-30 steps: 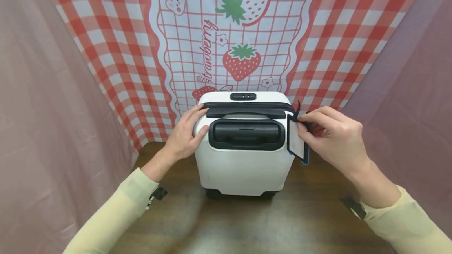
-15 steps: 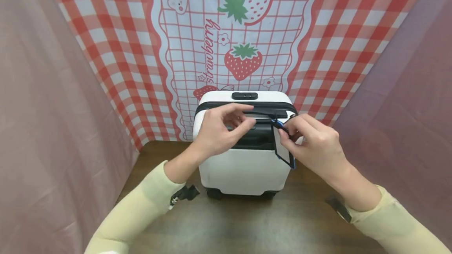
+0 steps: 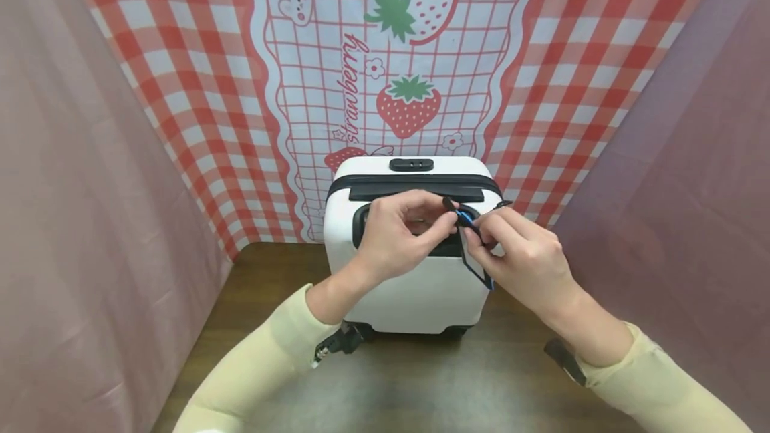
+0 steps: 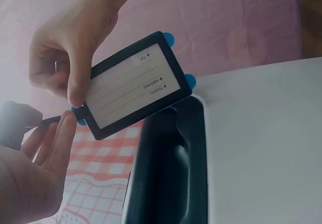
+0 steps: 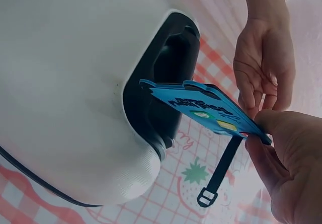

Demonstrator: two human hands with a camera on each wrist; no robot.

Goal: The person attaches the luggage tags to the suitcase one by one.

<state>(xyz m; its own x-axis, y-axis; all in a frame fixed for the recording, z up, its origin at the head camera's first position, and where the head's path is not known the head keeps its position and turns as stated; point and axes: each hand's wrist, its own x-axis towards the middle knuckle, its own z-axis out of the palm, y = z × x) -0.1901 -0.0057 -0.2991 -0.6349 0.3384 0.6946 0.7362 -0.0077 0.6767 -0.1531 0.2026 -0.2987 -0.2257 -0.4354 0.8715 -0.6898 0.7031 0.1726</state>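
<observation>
A luggage tag [image 4: 132, 85] with a black frame and a white card printed with name, address and tel lines is held by its strap end in my right hand [image 3: 529, 262], between thumb and fingers. In the right wrist view, its blue back [image 5: 201, 105] carries dark lettering, and a black strap with a buckle [image 5: 207, 197] hangs from it. My left hand [image 3: 397, 236] pinches a black part of the strap [image 4: 49, 121] beside the tag. Both hands are in front of an upright white suitcase [image 3: 409, 299], over its black handle recess [image 4: 173, 183].
The suitcase stands on a brown wooden table [image 3: 433, 386]. Behind it hangs a red-and-white checked strawberry cloth [image 3: 409, 105]. Pink curtains [image 3: 108, 186] close in on both sides. A black combination lock [image 3: 412, 165] sits at the suitcase's far top edge.
My left hand has left the suitcase's left edge, moved right and taken hold of the strap. My right hand has carried the tag leftward, from the suitcase's right side to its front.
</observation>
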